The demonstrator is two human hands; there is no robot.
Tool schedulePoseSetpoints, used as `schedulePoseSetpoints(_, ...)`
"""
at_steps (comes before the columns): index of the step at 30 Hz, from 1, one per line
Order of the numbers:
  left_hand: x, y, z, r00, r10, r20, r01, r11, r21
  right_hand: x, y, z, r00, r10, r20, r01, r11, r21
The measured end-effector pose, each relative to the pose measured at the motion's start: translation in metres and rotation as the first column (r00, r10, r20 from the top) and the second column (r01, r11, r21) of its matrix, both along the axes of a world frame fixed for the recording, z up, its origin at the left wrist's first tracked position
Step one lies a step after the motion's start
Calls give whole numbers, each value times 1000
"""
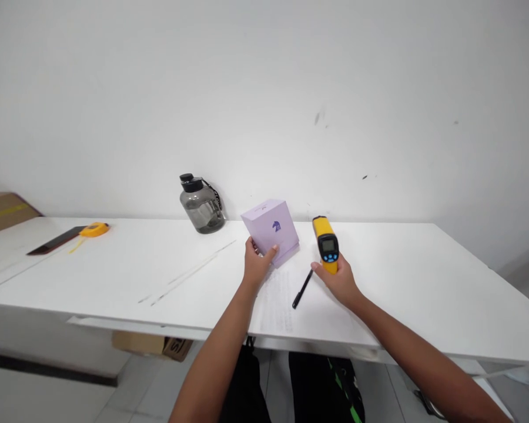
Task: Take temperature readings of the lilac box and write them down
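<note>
My left hand point(259, 261) grips a light purple box point(268, 229) by its lower left side, thumb on the front face. The box is tilted and bears a small dark blue emblem. In my right hand point(339, 281) is a yellow and black infrared thermometer point(327, 244), its small screen and blue buttons facing me. A black pen point(302, 289) lies between my hands on a printed sheet of paper point(277, 308). The print is too faint to read.
A grey water bottle point(203, 205) with a black lid stands near the wall. Farther left lie a yellow tape measure point(95, 230) and a dark flat strip point(57, 240). A cardboard box point(6, 212) sits at the far left; another carton point(139, 342) is under the white table point(405, 282).
</note>
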State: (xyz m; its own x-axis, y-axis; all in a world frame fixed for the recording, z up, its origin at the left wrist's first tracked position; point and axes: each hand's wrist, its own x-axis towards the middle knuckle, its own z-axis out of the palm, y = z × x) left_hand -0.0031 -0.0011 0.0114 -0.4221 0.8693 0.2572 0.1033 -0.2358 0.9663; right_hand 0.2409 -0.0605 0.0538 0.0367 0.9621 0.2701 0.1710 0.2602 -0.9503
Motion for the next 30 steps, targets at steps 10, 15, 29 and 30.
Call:
schedulePoseSetpoints(10,-3,-6,0,986,-19,-168,27,999,44,-15,-4,-11,959,282,26,-282,959,31)
schedulePoseSetpoints(15,-1,-8,1,984,-55,-169,66,996,65,-21,2,-21,931,347,-111,-357,930,-91)
schedulePoseSetpoints(29,2,-15,6,951,-86,-298,113,991,74,-21,-1,-23,903,363,-231,-399,907,-135)
schedulePoseSetpoints(30,2,-15,5,950,-93,-297,120,990,75,-21,-1,-24,901,368,-229,-404,904,-139)
